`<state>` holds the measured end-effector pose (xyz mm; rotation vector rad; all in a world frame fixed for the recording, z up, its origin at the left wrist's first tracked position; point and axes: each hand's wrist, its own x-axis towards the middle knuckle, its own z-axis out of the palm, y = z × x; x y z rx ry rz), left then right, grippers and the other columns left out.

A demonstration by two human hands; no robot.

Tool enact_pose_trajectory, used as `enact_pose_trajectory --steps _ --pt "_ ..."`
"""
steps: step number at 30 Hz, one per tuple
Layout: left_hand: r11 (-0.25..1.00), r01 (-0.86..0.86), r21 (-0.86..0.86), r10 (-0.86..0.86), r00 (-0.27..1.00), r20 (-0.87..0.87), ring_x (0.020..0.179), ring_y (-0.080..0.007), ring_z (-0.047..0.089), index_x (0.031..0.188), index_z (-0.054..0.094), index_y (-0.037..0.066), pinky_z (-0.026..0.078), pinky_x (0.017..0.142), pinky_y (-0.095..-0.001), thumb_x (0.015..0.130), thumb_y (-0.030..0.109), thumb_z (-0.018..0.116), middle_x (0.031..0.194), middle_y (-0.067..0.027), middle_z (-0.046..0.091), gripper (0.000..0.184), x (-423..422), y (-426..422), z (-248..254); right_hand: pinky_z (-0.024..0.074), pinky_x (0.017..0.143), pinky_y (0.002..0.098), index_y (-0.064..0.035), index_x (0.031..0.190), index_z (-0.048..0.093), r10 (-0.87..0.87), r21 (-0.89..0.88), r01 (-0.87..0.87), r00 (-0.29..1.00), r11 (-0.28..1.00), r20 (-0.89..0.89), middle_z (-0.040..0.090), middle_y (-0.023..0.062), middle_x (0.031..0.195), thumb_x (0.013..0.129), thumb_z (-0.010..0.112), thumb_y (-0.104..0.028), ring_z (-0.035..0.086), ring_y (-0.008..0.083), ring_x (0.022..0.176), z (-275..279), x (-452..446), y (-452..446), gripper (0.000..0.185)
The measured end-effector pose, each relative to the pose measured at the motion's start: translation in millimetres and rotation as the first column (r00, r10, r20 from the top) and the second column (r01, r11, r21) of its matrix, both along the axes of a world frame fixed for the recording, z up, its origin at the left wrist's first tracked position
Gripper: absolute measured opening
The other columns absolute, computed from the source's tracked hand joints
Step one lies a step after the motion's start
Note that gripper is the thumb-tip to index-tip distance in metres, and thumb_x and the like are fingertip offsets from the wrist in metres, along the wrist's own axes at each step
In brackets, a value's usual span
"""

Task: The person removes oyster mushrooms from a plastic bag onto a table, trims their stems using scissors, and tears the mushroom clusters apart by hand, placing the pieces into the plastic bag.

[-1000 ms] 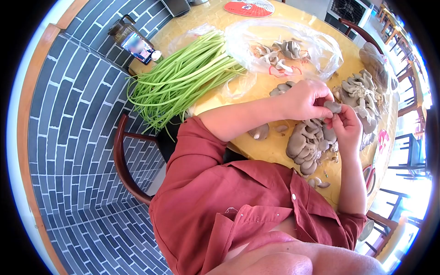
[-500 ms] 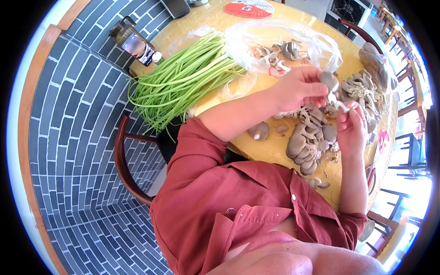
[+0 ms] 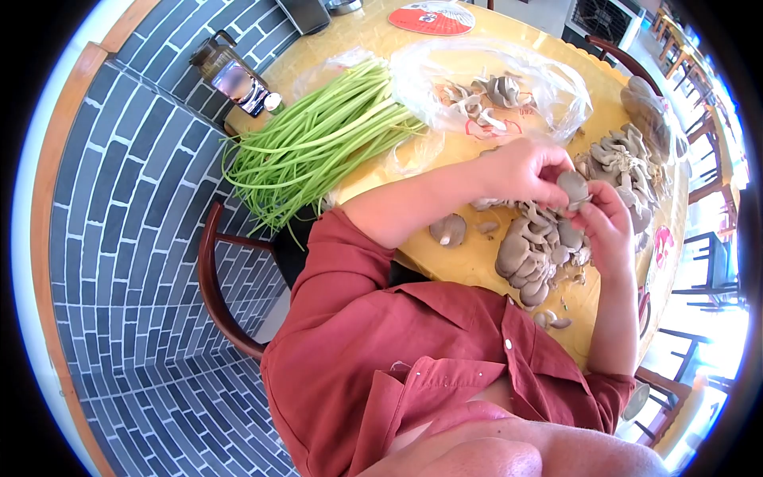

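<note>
A grey-brown oyster mushroom (image 3: 572, 189) is held between both hands above the table. My left hand (image 3: 531, 171) reaches in from the left, fingers curled and closed on the mushroom's cap. From the right, my right hand (image 3: 606, 222) pinches the same mushroom near its lower edge; that contact is partly hidden. Just below the hands lies a large clump of oyster mushrooms (image 3: 526, 254). Another clump (image 3: 624, 163) rests beyond my right hand. A loose mushroom (image 3: 449, 230) and some small pieces (image 3: 551, 319) lie nearer my body.
A clear plastic bag (image 3: 556, 87) holding torn mushrooms sits at the back. Long green stalks (image 3: 318, 139) lie to the left, near a jug (image 3: 218, 60) and a propped phone (image 3: 241, 87). A red fan (image 3: 431, 17) lies farther back. A chair (image 3: 208, 278) stands left.
My left hand has come down with the mushroom. My right hand has turned in to meet it, and both hands, apart before, now touch the same mushroom.
</note>
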<state>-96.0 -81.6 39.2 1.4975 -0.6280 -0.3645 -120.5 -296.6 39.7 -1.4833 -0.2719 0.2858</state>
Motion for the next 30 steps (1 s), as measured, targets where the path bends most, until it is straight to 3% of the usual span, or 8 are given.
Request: enact_pose_trajectory --steps 8,11,17,23,26,29,30 --pt "0.993 -0.077 0.094 0.071 0.995 0.064 0.071 -0.0071 0.059 0.09 0.06 0.002 0.049 0.063 -0.0226 0.071 0.01 0.079 0.079 -0.0022 0.064 0.028 -3 -5 -3 0.0458 0.063 0.0213 0.0023 0.105 0.055 0.065 -0.072 -0.066 0.998 0.995 -0.011 0.061 0.0046 0.088 0.084 0.06 -0.006 0.058 0.0098 0.073 1 -4 6 0.024" --pt "0.986 -0.106 0.129 0.097 0.993 0.071 0.067 -0.0067 0.058 0.086 0.063 0.001 0.048 0.061 -0.0225 0.07 0.012 0.08 0.075 -0.0023 0.064 0.026 -6 -4 3 0.0461 0.064 0.0216 0.0028 0.104 0.056 0.069 -0.052 -0.07 0.997 0.996 -0.039 0.062 0.005 0.085 0.085 0.058 -0.005 0.059 0.0101 0.073 1 -3 5 0.02" --pt "0.98 -0.145 0.139 0.128 0.984 0.121 0.065 -0.0084 0.06 0.082 0.065 -0.001 0.049 0.061 -0.0231 0.068 0.014 0.08 0.072 -0.0053 0.066 0.025 -6 -5 2 0.049 0.065 0.0221 0.0037 0.101 0.056 0.004 -0.114 0.005 0.997 0.993 0.076 0.062 0.0059 0.084 0.085 0.056 0.0 0.06 0.0104 0.071 -4 -4 9 0.016" --pt "0.987 -0.12 0.109 0.099 0.978 0.182 0.065 -0.0064 0.058 0.084 0.064 0.002 0.047 0.059 -0.0214 0.071 0.01 0.077 0.073 -0.0023 0.064 0.02 -6 -8 -4 0.0509 0.062 0.0229 0.0037 0.1 0.056 -0.02 -0.162 0.049 0.984 0.986 0.179 0.062 0.006 0.085 0.085 0.054 0.001 0.06 0.0102 0.069 -10 -5 10 0.016" --pt "0.986 -0.139 0.097 0.115 0.969 0.221 0.066 -0.0053 0.058 0.081 0.062 0.002 0.047 0.059 -0.0214 0.072 0.009 0.077 0.074 -0.0015 0.064 0.018 -9 -7 0 0.0498 0.062 0.0206 0.0037 0.098 0.056 -0.044 -0.132 0.059 0.993 0.989 0.114 0.061 0.0062 0.085 0.085 0.054 0.0 0.06 0.0101 0.07 -7 -6 9 0.013" --pt "0.994 -0.105 0.019 0.099 0.972 0.214 0.066 -0.0085 0.059 0.081 0.061 0.003 0.048 0.059 -0.0228 0.074 0.005 0.073 0.074 -0.0024 0.063 0.014 -8 -4 0 0.048 0.061 0.0178 0.0038 0.099 0.055 -0.058 0.135 0.064 0.997 0.989 -0.044 0.059 0.0084 0.089 0.086 0.054 -0.004 0.058 0.011 0.07 -4 -4 8 0.015" --pt "0.987 -0.063 -0.15 0.075 0.994 0.076 0.066 -0.01 0.06 0.083 0.061 0.003 0.049 0.058 -0.0232 0.075 0.003 0.071 0.074 -0.003 0.062 0.013 -8 -2 3 0.0476 0.061 0.0175 0.004 0.1 0.054 -0.049 0.303 0.077 0.994 0.95 -0.098 0.058 0.0095 0.091 0.087 0.054 -0.005 0.058 0.0115 0.071 -4 -2 6 0.016"
